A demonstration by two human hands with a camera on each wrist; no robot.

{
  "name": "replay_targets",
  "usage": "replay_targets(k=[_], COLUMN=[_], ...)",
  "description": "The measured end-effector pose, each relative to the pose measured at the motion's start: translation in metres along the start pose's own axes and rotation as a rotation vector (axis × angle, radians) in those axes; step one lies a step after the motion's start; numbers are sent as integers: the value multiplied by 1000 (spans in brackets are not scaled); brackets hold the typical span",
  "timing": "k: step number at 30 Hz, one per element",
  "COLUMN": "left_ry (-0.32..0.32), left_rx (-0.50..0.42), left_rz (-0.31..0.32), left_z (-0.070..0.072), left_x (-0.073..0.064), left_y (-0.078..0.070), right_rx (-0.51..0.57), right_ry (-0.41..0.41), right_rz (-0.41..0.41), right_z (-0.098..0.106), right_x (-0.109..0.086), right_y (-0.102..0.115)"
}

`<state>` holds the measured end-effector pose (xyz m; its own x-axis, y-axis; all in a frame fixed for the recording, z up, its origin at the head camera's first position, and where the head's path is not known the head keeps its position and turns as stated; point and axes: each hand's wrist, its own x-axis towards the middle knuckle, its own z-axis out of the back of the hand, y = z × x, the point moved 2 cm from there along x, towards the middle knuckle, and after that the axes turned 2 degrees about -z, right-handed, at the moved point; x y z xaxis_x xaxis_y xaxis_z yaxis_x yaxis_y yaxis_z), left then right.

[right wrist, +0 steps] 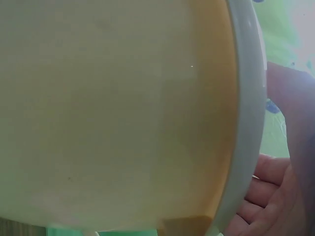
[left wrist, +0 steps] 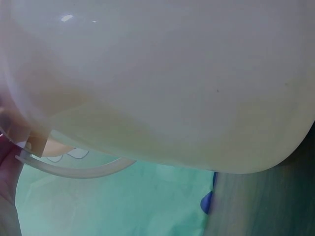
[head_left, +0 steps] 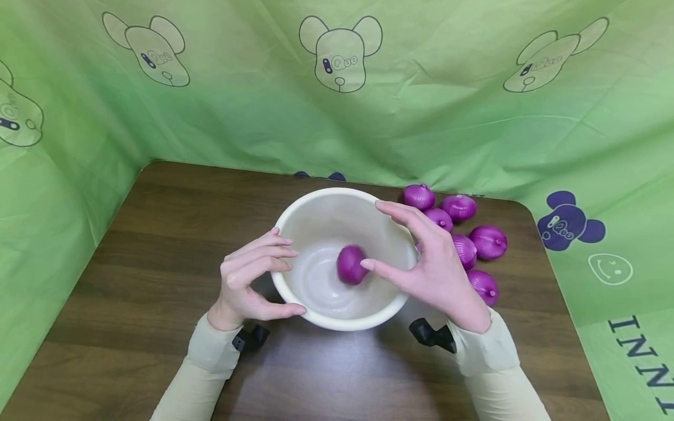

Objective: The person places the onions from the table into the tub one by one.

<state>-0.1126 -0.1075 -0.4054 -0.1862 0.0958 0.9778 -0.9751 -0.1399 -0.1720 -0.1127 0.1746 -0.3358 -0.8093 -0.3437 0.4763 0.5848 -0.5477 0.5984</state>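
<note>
A white bowl (head_left: 310, 216) stands on the table, with one slightly blurred purple onion (head_left: 350, 266) inside it. My left hand (head_left: 253, 275) holds the bowl's left rim, its fingers over the edge and its thumb on the near rim. Over the right side of the bowl, my right hand (head_left: 432, 263) is spread, thumb tip beside the onion and fingers by the far right rim. Whether that thumb touches the onion, I cannot tell. Both wrist views are mostly filled by the bowl's outer wall (left wrist: 162, 88); the right hand's curved fingers (right wrist: 268, 191) show past its rim.
Several purple onions (head_left: 488, 242) lie to the right of the bowl, partly hidden by the right hand. The brown wooden table (head_left: 174, 251) meets a green printed curtain (head_left: 237, 117) at its back and sides.
</note>
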Motion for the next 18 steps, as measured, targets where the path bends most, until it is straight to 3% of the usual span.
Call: replay_targets(k=[5,18], left_ry=[1,7], left_rx=[-3,-8], left_rz=[7,21], left_z=[0,0], left_x=[-1,-1], left_y=[1,1], right_rx=[23,20], right_ry=[-37,-87], right_rz=[21,-27], right_z=[2,10], right_x=[0,-6], right_y=[-1,-8])
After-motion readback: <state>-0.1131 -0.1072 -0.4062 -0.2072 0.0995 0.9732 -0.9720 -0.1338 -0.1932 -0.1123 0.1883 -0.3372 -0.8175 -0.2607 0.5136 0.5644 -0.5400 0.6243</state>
